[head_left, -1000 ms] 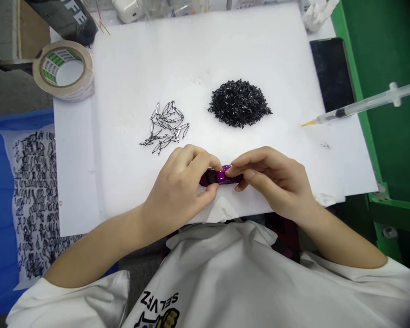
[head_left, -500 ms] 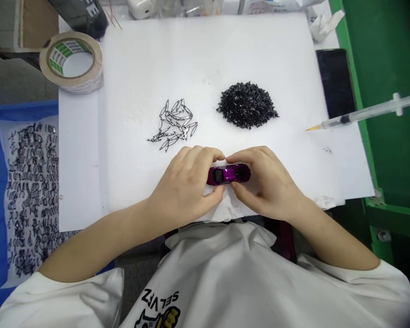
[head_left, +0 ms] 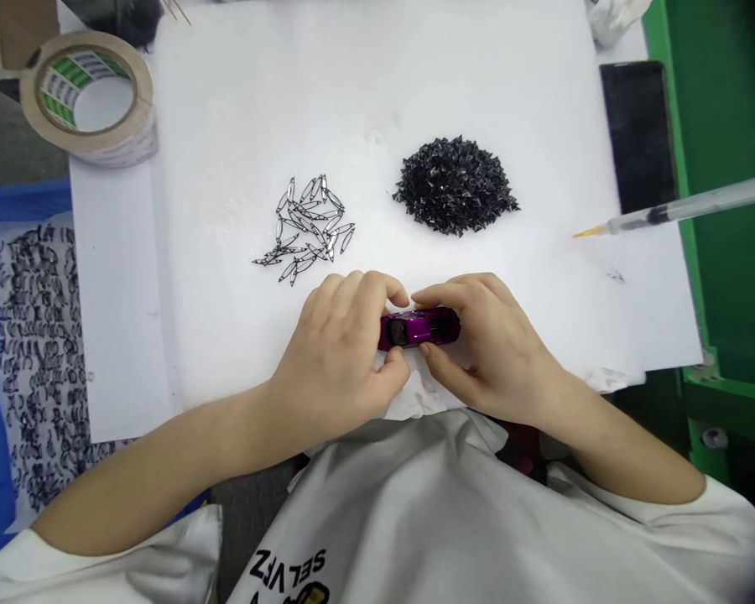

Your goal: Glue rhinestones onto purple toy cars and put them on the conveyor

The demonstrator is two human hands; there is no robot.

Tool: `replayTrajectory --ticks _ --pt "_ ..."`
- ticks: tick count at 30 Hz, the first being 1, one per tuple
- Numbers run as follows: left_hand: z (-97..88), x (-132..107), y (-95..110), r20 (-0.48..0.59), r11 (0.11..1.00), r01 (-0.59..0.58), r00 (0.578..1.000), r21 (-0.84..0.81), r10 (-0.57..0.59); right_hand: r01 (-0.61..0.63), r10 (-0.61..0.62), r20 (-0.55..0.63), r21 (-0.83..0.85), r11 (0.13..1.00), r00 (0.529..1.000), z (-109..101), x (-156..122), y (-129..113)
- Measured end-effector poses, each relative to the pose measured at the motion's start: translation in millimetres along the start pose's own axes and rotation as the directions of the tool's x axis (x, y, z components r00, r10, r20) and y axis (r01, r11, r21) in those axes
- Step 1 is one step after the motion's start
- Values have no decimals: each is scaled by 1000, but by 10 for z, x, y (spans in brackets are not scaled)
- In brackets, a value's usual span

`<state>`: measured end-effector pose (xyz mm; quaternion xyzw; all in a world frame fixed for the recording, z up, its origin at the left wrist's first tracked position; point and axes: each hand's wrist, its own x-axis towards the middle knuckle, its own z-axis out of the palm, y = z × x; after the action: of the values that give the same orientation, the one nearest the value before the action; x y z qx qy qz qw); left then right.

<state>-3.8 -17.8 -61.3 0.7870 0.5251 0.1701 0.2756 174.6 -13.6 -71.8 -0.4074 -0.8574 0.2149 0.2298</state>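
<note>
A small purple toy car (head_left: 419, 327) lies roof-up near the front edge of the white sheet (head_left: 365, 92). My left hand (head_left: 340, 356) pinches its left end between thumb and fingers. My right hand (head_left: 491, 344) grips its right end the same way, fingers curled over the top. Behind the hands lies a loose cluster of thin clear leaf-shaped parts (head_left: 305, 228). To its right sits a heap of small black parts (head_left: 456, 184).
A roll of tape (head_left: 88, 96) sits at the far left. A syringe with an orange tip (head_left: 673, 210) and a black phone (head_left: 638, 134) lie at the right, by a green frame (head_left: 723, 168). A sheet covered with small black parts (head_left: 38, 352) lies on blue at left.
The car has been turned from its side to roof-up between both hands. The fingers have shifted their hold slightly; the view has shifted a little.
</note>
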Motion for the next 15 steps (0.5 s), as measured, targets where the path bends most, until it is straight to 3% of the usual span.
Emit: replayTrajectory --ticks 9,13,15 --pt "-27 1 -72 22 999 -51 998 1 51 59 -58 -9 56 997 998 -19 13 79" --pt "-67 11 -102 55 999 -26 998 -21 27 56 -57 6 107 993 998 -75 8 122" --pt "-94 8 -115 57 999 -7 998 -44 10 44 -47 47 51 998 998 -99 14 90"
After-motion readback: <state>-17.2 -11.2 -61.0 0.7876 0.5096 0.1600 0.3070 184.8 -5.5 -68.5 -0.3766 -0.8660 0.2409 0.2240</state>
